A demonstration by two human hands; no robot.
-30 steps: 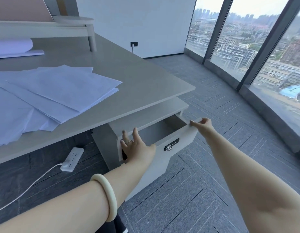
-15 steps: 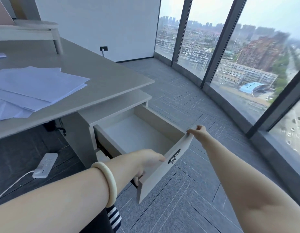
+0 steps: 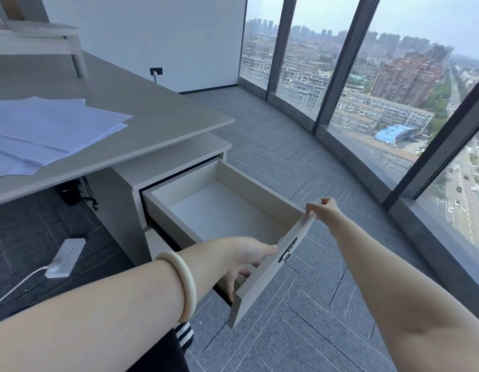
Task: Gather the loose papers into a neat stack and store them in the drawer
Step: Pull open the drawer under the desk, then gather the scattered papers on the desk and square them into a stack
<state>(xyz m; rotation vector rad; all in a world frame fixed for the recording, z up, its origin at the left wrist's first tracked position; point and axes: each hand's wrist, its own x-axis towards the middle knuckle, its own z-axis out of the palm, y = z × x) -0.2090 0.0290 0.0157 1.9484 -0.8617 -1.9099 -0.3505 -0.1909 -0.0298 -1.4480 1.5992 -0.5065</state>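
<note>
Pale drawer (image 3: 260, 191), open, nothing inside.

Both bare forearms reach forward and down. The left hand (image 3: 242, 260), a pale bangle (image 3: 180, 285) on its wrist, curls its fingers over the near end of the drawer front (image 3: 270, 275); the right hand (image 3: 323, 210) pinches that panel's far top corner

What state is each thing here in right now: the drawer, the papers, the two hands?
Drawer: pulled open, nothing visible inside.
Papers: loose and fanned on the desk, not stacked.
Left hand: gripping the drawer front's top edge.
Right hand: pinching the front's far corner.
Power strip: lying on the floor, nothing visibly plugged in.
</note>
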